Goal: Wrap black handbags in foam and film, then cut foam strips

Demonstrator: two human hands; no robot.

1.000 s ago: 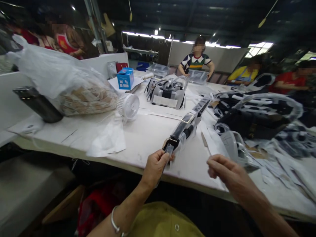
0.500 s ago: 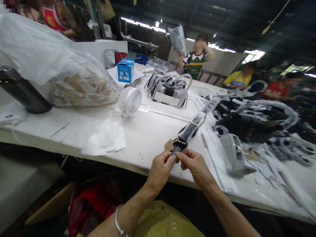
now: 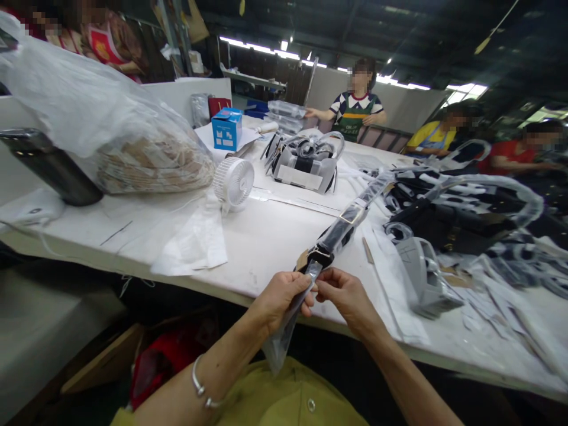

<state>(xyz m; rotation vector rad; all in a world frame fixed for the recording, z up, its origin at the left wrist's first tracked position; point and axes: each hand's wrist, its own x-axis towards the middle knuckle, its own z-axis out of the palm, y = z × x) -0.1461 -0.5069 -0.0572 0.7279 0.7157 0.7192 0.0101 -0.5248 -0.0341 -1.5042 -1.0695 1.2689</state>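
Observation:
A long black strap (image 3: 339, 234) in a clear plastic sleeve (image 3: 284, 331) runs from the table's front edge away to the upper right. My left hand (image 3: 277, 302) is closed around the sleeve's near end, which hangs down below my fingers. Close beside it, my right hand (image 3: 344, 296) pinches the same end, fingertips meeting my left thumb. A small brown card tag (image 3: 302, 259) sits at the strap's near tip. Both hands hover just over the white table's (image 3: 266, 236) front edge.
A small white fan (image 3: 234, 181) stands left of centre, with white paper sheets (image 3: 193, 242) before it. A big plastic bag (image 3: 110, 136) and a dark flask (image 3: 53, 168) lie at the left. Black wrapped bags (image 3: 457, 213) pile up on the right. Other people work at the far side.
My right hand came in from the right and closed on the strap's near end. The clear sleeve now hangs lower below my left hand. A person at the back lowered a raised bag.

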